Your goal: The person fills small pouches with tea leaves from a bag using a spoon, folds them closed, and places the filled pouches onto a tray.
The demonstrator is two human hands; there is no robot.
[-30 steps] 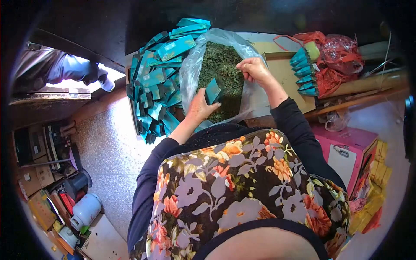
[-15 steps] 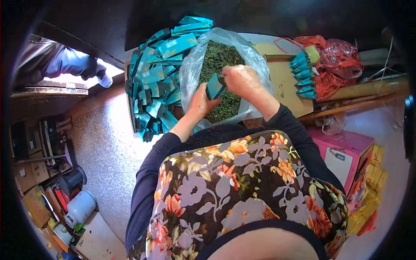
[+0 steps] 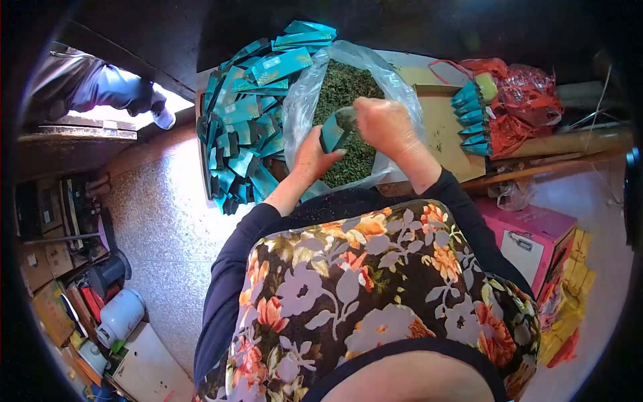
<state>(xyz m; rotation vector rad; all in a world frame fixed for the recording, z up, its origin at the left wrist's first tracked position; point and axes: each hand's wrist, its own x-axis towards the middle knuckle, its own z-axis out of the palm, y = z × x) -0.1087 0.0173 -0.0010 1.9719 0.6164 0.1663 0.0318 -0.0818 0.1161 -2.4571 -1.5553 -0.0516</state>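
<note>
My left hand is closed round a small teal packet, holding it tilted above a heap of dried green leaves. The leaves lie in a wide-open clear plastic bag. At the packet's upper end, my right hand has its fingers pinched together. Something small seems to reach from them to the packet's mouth, but I cannot make out what it is. Left of the bag, many teal packets are piled loosely in a box.
At right, a cardboard box adjoins the bag. A row of teal packets stands beside red plastic bags. A pink box is below. A gas cylinder stands at lower left; another person's leg shows at upper left.
My right hand has shifted slightly right and down, its fingers still near the packet's top. The packet's mouth now shows more openly. My left hand keeps its hold.
</note>
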